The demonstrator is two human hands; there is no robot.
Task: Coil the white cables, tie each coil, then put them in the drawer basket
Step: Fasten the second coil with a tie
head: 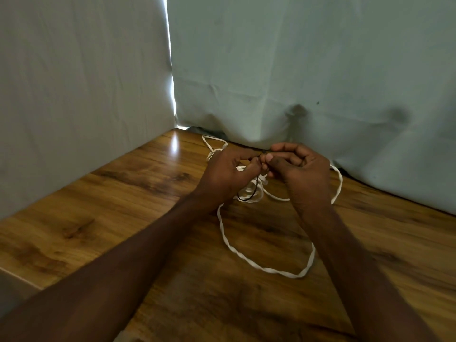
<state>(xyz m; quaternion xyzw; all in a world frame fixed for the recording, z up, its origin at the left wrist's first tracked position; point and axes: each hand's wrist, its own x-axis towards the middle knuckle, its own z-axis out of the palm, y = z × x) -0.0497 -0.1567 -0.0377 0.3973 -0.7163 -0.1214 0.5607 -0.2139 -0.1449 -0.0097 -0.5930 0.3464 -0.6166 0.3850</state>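
Note:
A white cable (269,269) lies in a loose loop on the wooden tabletop (148,218), gathered into a bundle (251,191) under my hands. A thin black tie (246,199) loops around that bundle. My left hand (227,174) and my right hand (301,169) meet above it, each pinching an end of the black tie between thumb and fingers. Another stretch of white cable (214,144) trails toward the back of the table. No drawer basket is in view.
Pale green cloth (320,70) hangs along the back and left side of the table, with a bright gap at the corner (172,95). The table's near left edge (19,275) shows at the lower left.

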